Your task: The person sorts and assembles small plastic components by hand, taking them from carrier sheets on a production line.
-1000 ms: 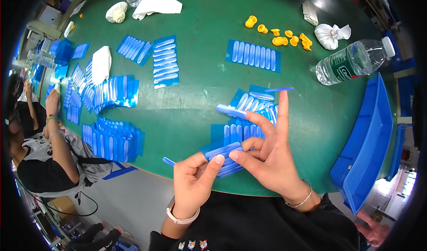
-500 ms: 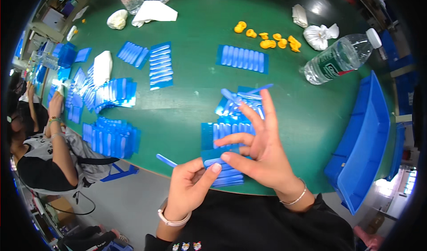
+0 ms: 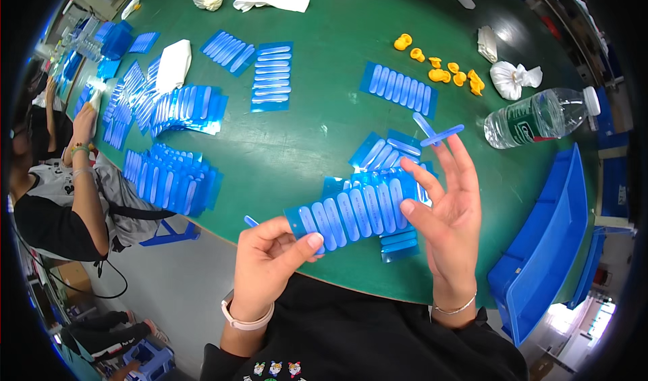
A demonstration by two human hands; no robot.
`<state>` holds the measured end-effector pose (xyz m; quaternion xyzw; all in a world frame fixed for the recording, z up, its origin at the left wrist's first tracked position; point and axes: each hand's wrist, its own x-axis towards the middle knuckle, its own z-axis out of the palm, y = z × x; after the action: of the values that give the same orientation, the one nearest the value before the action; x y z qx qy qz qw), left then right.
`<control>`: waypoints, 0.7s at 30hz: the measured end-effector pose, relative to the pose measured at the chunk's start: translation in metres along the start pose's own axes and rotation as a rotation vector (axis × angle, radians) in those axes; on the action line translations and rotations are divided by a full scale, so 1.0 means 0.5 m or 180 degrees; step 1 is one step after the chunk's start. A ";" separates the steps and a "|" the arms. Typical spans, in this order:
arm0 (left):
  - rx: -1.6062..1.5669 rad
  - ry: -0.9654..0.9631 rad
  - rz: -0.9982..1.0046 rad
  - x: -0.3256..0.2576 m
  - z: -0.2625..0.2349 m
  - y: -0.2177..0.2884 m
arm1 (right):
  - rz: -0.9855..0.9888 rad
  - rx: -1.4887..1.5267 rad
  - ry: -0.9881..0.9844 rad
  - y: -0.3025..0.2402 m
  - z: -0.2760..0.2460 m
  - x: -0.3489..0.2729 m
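My left hand (image 3: 268, 261) is closed on the left end of a blue sheet (image 3: 353, 213) carrying a row of long, rounded blue strips. At its right end my right hand (image 3: 445, 222) grips the same sheet, thumb in front. The other fingers of that hand are raised; near their tips a loose blue strip (image 3: 443, 135) crosses a second one (image 3: 424, 128). The end of another loose strip (image 3: 251, 221) shows behind my left hand. Beneath and beyond the held sheet lies a pile of similar sheets (image 3: 385, 153), partly hidden.
Stacks of blue sheets (image 3: 169, 182) lie left, near a seated co-worker (image 3: 64, 212). Single sheets (image 3: 272, 77) lie farther off. Yellow rubbery pieces (image 3: 439, 76), a white bundle (image 3: 515, 79) and a water bottle (image 3: 538, 116) stand far right. A blue bin (image 3: 540, 246) borders the right edge.
The held sheet has been raised and turned to show its full row of strips. My right hand has moved right, to the sheet's far end. The view has shifted too.
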<state>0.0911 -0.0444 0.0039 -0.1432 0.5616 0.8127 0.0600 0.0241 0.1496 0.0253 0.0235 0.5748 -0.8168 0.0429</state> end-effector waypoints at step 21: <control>-0.0265 -0.0294 -0.0665 0.084 0.024 0.030 | 0.0327 -0.0188 0.0061 0.002 -0.006 0.037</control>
<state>0.0454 -0.0414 0.0089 -0.1656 0.5060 0.8304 0.1642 0.0055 0.1514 0.0219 0.0595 0.5970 -0.7960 0.0800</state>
